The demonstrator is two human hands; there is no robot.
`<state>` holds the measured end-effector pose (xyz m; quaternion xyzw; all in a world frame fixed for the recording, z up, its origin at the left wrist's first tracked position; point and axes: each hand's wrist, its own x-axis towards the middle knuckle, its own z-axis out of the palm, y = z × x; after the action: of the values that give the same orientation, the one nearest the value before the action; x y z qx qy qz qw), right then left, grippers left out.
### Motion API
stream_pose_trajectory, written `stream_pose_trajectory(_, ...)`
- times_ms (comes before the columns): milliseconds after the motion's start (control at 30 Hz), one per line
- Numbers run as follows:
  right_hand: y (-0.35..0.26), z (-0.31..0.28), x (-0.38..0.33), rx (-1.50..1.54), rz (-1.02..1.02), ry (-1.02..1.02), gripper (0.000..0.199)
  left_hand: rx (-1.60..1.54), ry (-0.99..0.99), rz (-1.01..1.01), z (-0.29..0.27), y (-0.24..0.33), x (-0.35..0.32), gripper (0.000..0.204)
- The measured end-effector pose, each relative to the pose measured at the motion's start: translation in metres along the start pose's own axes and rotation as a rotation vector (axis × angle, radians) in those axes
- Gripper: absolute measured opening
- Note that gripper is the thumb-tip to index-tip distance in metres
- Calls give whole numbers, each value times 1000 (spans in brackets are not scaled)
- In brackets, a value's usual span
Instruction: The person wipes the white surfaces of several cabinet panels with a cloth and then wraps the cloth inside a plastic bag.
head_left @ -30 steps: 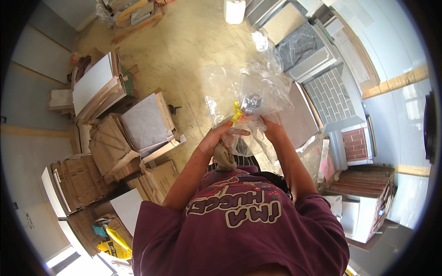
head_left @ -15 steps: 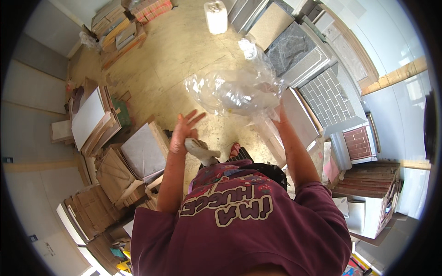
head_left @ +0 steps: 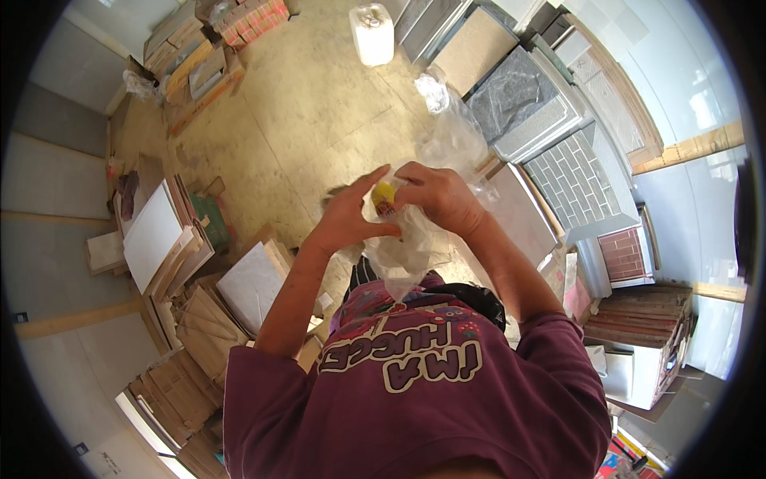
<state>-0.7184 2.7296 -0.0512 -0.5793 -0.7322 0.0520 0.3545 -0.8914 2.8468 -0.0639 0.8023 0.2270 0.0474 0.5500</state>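
A crumpled clear plastic bag (head_left: 403, 259) hangs in front of my shirt, its lower end reaching down to the hem. My right hand (head_left: 441, 197) pinches its upper part with bent fingers. My left hand (head_left: 345, 217) curves round the other side, thumb below and fingers above, against the plastic. Between the hands shows a small yellow thing with dark markings (head_left: 384, 198); whether it lies inside the bag or is part of it I cannot tell. A greyish thing (head_left: 329, 196) is mostly hidden behind my left hand.
A white jerrycan (head_left: 373, 36) stands ahead on the floor. Tile panels (head_left: 511, 96) lean along the right, with loose clear plastic (head_left: 455, 140) beside them. Flat boards (head_left: 159, 235) and cardboard packs (head_left: 179, 375) line the left. Brown stacked boxes (head_left: 638, 311) stand at lower right.
The billowing plastic has come down and in, now bunched between my hands. My left hand has moved right and up to it; my right hand has moved left. The yellow thing now shows clearly.
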Motion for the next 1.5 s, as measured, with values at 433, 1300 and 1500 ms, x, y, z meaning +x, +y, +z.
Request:
stream_pose_trajectory(433,55,60,100,414,510,97,39,-381,-225,-122,-82,-60,98,40)
stream_pose_trajectory(1300,270,10,111,933,1135,141,71,-206,-178,-4,-78,-68,371,30)
stream_pose_trajectory(1500,319,-13,74,965,1178,451,57,-462,26,-25,-91,-65,433,28)
